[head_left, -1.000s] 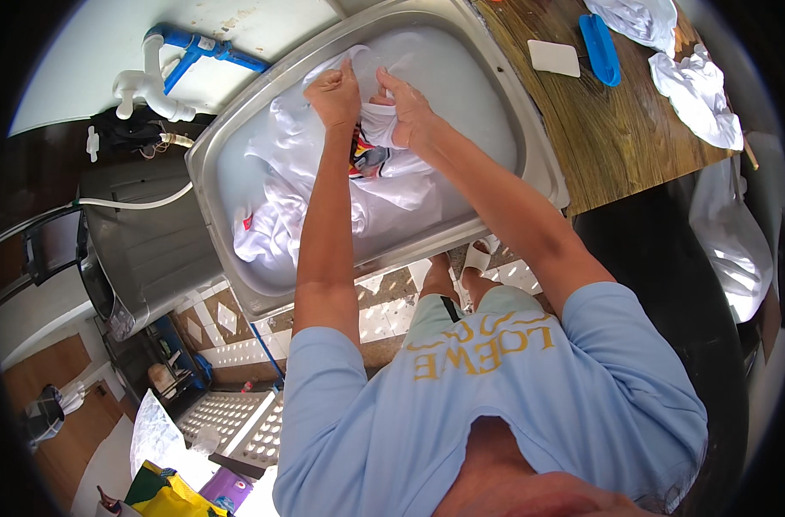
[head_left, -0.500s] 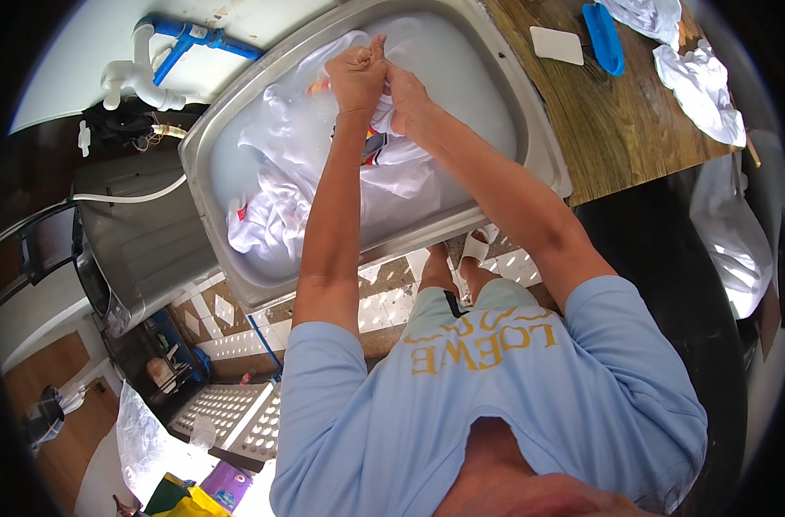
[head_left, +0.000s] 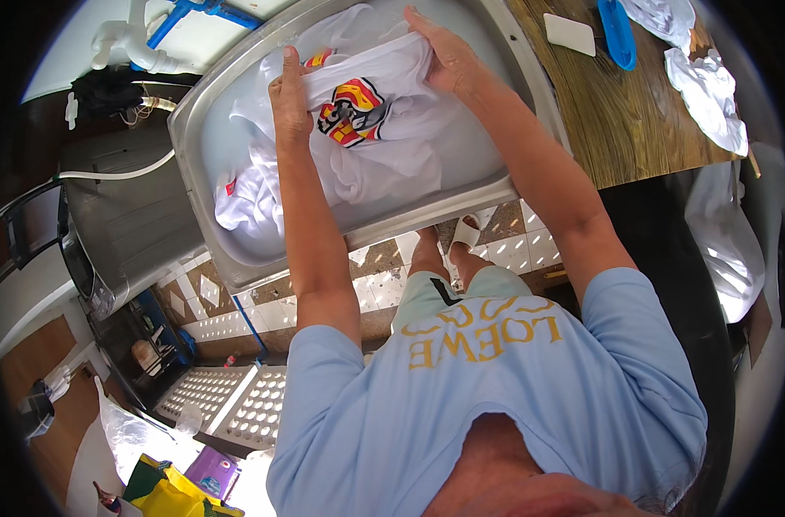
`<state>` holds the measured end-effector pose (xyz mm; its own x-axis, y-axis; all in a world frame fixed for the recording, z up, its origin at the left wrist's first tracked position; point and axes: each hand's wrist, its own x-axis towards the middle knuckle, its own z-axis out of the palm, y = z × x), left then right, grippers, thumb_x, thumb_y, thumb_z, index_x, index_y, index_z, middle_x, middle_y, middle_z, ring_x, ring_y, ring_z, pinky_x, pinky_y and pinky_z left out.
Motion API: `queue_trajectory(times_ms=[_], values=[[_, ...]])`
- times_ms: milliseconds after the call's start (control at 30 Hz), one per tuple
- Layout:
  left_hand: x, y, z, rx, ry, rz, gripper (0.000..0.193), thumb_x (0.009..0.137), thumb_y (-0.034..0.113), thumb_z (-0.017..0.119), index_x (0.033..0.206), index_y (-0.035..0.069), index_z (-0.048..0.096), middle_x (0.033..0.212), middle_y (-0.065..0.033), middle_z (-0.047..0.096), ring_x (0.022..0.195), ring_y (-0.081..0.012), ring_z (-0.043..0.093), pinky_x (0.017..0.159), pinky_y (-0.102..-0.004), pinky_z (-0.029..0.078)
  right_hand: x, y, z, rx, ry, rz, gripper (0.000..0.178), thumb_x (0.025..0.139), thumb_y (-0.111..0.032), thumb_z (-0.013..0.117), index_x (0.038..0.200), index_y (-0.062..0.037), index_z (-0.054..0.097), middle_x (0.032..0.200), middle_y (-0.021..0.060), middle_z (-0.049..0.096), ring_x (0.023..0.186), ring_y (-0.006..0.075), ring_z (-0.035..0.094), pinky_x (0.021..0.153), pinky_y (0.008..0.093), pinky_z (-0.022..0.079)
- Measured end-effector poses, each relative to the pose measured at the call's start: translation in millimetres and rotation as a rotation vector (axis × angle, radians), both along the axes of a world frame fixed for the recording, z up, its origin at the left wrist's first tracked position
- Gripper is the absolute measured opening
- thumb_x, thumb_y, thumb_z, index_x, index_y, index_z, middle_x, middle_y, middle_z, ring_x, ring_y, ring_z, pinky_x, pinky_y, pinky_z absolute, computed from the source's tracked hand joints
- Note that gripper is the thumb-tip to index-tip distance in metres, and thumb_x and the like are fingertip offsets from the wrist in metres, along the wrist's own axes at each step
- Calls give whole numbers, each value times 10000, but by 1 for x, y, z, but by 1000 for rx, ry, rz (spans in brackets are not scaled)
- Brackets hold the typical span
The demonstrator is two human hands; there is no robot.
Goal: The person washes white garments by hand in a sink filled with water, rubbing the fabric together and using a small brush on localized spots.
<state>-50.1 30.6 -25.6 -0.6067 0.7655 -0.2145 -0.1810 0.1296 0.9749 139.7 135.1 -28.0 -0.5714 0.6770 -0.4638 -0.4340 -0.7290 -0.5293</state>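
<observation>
A white garment with a red, yellow and black print (head_left: 401, 73) is stretched between my two hands over the basin (head_left: 427, 209). My left hand (head_left: 290, 99) grips its left side, thumb up and fingers curled in. At the far right end of the stretch, my right hand (head_left: 451, 62) holds the cloth between its thumb and fingers. The print faces up toward me. Lower folds of wet white cloth (head_left: 259, 194), with a small red patch, lie in cloudy water on the basin's left side. Whether those folds belong to the same garment I cannot tell.
Right of the basin, a wooden counter (head_left: 603, 121) carries a white rectangular block (head_left: 570, 34), a blue oblong item (head_left: 616, 36) and crumpled white cloth (head_left: 707, 99). White and blue pipes (head_left: 134, 39) run along the far left wall. A pale hose (head_left: 121, 176) crosses a grey surface.
Both hands were close together at the far side, fists pressed on bunched cloth. They have moved apart, left hand leftward and right hand rightward, spreading the garment and its print.
</observation>
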Motion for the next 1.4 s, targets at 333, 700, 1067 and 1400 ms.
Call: queue_trajectory(times_ms=[333,700,1067,1400], values=[[-14,-19,7,-16,66,-438,260,711,204,821,879,42,706,807,-24,678,741,-84,614,708,-211,478,14,26,-27,149,-14,157,192,801,-203,652,933,-63,650,891,58,657,863,200,631,817,352,494],[-13,-10,-4,-34,121,-365,260,772,220,773,928,19,720,800,-19,682,674,-75,602,648,-220,491,16,34,-28,449,-157,234,112,800,-186,633,771,-80,614,792,0,618,763,115,591,705,261,475],[-4,2,-71,-322,859,-258,277,703,177,694,875,-38,666,656,-169,620,611,-270,599,591,-395,458,-12,11,-61,1650,-1273,81,187,779,-219,643,767,-34,619,720,93,595,699,207,611,675,370,506],[52,25,22,417,-444,-150,369,907,333,618,820,-25,631,768,-80,647,759,-147,607,707,-309,496,-23,14,-62,23,95,-49,310,796,-208,721,984,7,602,859,40,607,825,166,596,761,318,499]])
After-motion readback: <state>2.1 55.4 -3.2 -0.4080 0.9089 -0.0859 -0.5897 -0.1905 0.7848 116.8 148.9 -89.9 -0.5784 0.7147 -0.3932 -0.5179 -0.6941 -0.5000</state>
